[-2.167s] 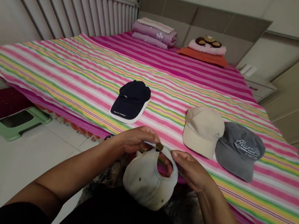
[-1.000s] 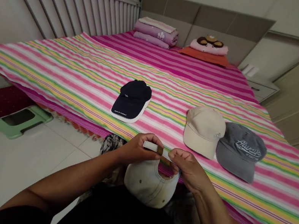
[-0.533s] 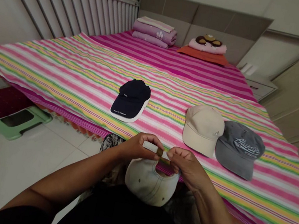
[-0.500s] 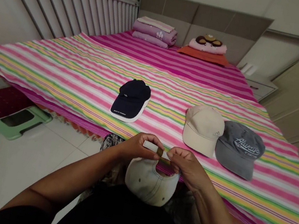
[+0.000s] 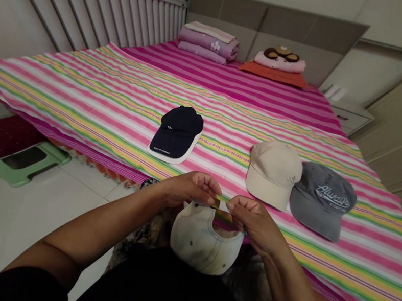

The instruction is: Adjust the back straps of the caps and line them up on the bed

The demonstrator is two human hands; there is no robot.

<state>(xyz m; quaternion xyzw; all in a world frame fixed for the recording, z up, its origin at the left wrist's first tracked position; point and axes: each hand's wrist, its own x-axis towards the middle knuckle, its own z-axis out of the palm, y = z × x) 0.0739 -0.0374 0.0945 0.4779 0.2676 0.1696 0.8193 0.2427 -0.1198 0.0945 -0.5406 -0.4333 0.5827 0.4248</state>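
I hold a cream cap (image 5: 203, 239) in front of me, its back opening turned up. My left hand (image 5: 186, 189) pinches the cap's rear strap at the small brass buckle (image 5: 216, 203). My right hand (image 5: 250, 221) pinches the other end of the strap, close beside the left. Both hands are closed on the strap. On the striped bed (image 5: 124, 100) beyond lie a navy cap (image 5: 176, 133), a beige cap (image 5: 273, 172) and a grey cap (image 5: 319, 198).
Folded purple bedding (image 5: 209, 43) and an orange pillow (image 5: 275, 73) with a soft toy lie at the headboard. A slatted rail (image 5: 104, 11) runs along the bed's left side. A green stool (image 5: 26, 161) stands on the tiled floor at left, a nightstand (image 5: 349, 117) at right.
My hands have drawn closer together on the strap, the back opening of the cap has become smaller, and my left fingers now cover more of the white strap end.
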